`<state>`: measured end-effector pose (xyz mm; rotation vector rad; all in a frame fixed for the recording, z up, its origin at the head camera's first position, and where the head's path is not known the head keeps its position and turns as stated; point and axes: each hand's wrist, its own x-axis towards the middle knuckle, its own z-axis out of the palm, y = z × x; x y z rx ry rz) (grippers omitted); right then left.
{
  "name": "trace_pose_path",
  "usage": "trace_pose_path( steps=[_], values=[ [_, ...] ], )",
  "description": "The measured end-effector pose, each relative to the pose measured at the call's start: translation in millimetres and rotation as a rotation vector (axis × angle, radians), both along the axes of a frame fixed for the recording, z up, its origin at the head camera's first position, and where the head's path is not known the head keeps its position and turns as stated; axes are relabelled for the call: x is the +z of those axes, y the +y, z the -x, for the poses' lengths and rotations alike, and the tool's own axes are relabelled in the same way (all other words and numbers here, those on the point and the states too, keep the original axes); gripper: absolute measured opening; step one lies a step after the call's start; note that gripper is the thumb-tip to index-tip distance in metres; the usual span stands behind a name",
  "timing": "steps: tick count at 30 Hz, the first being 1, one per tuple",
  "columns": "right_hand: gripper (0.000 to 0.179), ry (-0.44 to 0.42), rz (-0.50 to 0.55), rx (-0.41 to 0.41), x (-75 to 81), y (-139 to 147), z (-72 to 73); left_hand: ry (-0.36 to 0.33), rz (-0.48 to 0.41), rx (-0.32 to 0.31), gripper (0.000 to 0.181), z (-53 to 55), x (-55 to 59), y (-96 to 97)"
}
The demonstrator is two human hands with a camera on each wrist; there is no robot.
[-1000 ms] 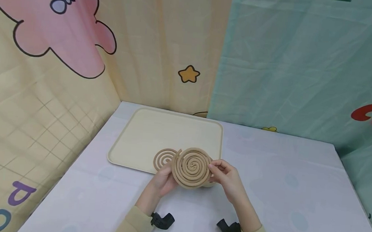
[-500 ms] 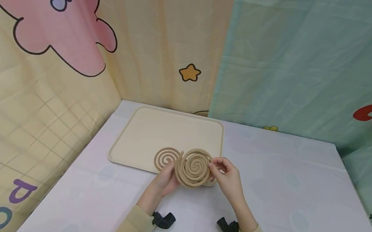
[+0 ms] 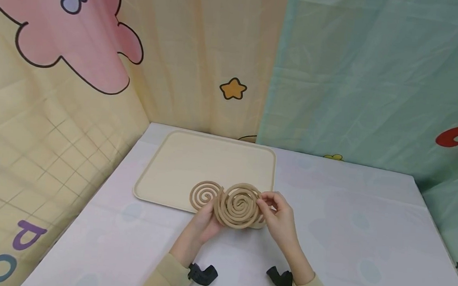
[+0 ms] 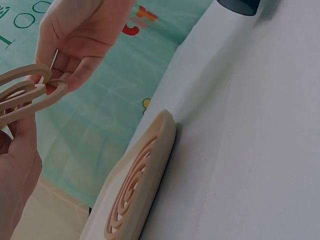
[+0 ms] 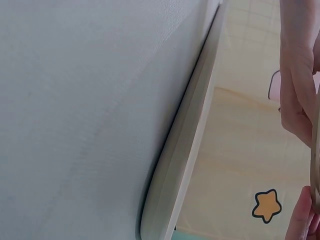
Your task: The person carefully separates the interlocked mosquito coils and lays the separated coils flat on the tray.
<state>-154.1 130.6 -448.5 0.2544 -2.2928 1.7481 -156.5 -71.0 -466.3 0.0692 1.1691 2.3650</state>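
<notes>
Parting the spiral coil [image 3: 241,205] seemed the step in hand: it was held above the tray's [image 3: 211,159] near edge, left hand [image 3: 205,225] gripping one side, right hand [image 3: 279,215] pinching the other; any further pull called for gentle, even force.

Your held coil [image 3: 240,204] is light tan, its rings forming a tight spiral; the flat coil [image 3: 194,196] beside it is a browner tan, in a looser spiral. Your tray [image 3: 178,166] is plain cream. The surface [image 3: 346,244] is white with faint pale-blue spots. Your sleeves [image 3: 164,276] are beige, your wrist cameras [image 3: 201,275] black. Before you, the cream-peach cloth [image 3: 169,84] bears a pink figure [image 3: 75,50], thin grid lines and a dark-outlined orange star [image 3: 233,89]; the neighbouring cloth [image 3: 359,72] is teal with a red mark [image 3: 450,136].
</notes>
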Motion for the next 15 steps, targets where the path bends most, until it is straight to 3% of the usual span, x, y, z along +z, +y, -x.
trace_pose_path(
  steps=[6,11,15],
  values=[
    [0.014,-0.105,0.061,0.001,-0.9,3.0,1.5,-0.025,-0.081,0.015,0.066,-2.9,0.7,3.4],
    [0.017,-0.242,0.137,0.019,-3.8,6.2,5.3,-0.032,-0.093,0.049,0.03,-3.8,1.6,6.7],
    [0.018,-0.289,0.173,0.021,-5.6,8.2,7.6,-0.036,-0.113,0.07,0.012,-4.7,3.0,10.4]
  ],
)
